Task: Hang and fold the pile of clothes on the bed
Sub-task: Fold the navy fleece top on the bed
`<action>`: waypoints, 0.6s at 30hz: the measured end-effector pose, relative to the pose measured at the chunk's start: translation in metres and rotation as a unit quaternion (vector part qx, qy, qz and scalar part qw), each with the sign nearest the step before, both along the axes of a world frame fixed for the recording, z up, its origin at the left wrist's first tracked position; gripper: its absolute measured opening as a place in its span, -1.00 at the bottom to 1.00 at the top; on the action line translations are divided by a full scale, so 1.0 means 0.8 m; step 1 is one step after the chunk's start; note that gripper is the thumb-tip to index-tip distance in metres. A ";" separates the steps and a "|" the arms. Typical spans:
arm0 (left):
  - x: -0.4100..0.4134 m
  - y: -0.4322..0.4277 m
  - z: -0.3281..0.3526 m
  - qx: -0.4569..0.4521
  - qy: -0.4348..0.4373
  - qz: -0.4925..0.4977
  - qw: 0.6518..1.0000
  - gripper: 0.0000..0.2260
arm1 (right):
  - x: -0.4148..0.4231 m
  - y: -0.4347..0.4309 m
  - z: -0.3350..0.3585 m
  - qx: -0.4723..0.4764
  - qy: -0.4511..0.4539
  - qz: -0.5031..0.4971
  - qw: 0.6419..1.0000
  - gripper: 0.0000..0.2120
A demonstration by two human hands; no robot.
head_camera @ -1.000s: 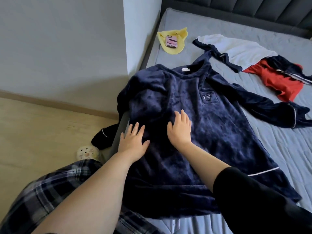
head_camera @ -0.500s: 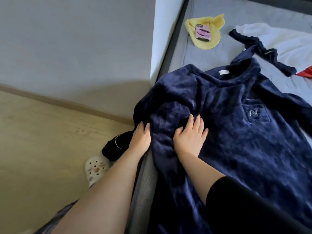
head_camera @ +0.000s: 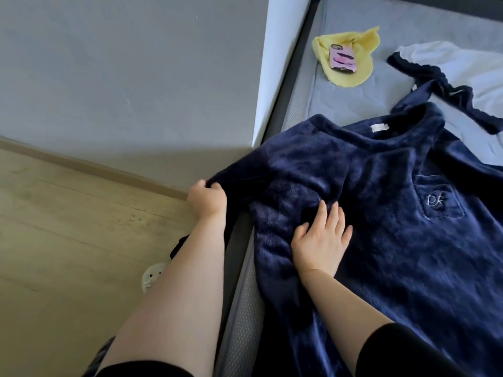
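A navy fleece top (head_camera: 381, 219) is spread front-up across the near corner of the grey bed (head_camera: 351, 110), with its collar pointed toward the far side and one side draped over the bed's edge. A fold of that overhanging side, at the shoulder or sleeve, is gripped by the left hand (head_camera: 208, 198), whose fingers are curled round the fabric just beyond the bed's edge, above the wooden floor (head_camera: 68, 227). The top's chest is pressed down by the right hand (head_camera: 322, 240), which is laid flat with its fingers straight and slightly spread. A chest pocket (head_camera: 432, 200) with an embroidered monogram is seen to the right of that hand, and a small white label (head_camera: 379, 127) is shown inside the collar. Further up the bed, a yellow cloth (head_camera: 353, 74) is laid with a pink-cased phone (head_camera: 343, 59) resting on it. A white garment (head_camera: 460, 58) with a dark frilled trim is spread at the right, just beside the top's collar. A pale slipper (head_camera: 152, 276) is partly hidden behind the left forearm on the floor
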State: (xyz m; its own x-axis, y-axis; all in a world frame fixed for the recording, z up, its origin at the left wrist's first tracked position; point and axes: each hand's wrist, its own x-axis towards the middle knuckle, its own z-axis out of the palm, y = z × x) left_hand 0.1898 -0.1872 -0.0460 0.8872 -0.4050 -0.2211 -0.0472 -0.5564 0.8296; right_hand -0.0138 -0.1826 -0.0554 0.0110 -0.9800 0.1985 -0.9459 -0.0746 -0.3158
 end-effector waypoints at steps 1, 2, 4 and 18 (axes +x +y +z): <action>0.011 0.000 0.008 -0.024 0.042 0.024 0.999 -0.81 | 0.000 0.000 0.000 0.000 -0.001 0.001 1.000 -0.44; 0.022 -0.002 0.015 -0.045 0.089 0.032 0.994 -0.79 | 0.000 0.000 0.000 -0.001 -0.003 0.002 1.000 -0.44; 0.039 -0.005 0.028 -0.008 0.160 -0.037 0.986 -0.78 | 0.000 0.000 0.000 -0.001 -0.004 0.001 1.000 -0.45; 0.000 0.003 -0.049 0.118 0.383 -0.029 0.916 -0.34 | 0.001 -0.002 -0.003 -0.016 0.004 -0.004 1.000 -0.45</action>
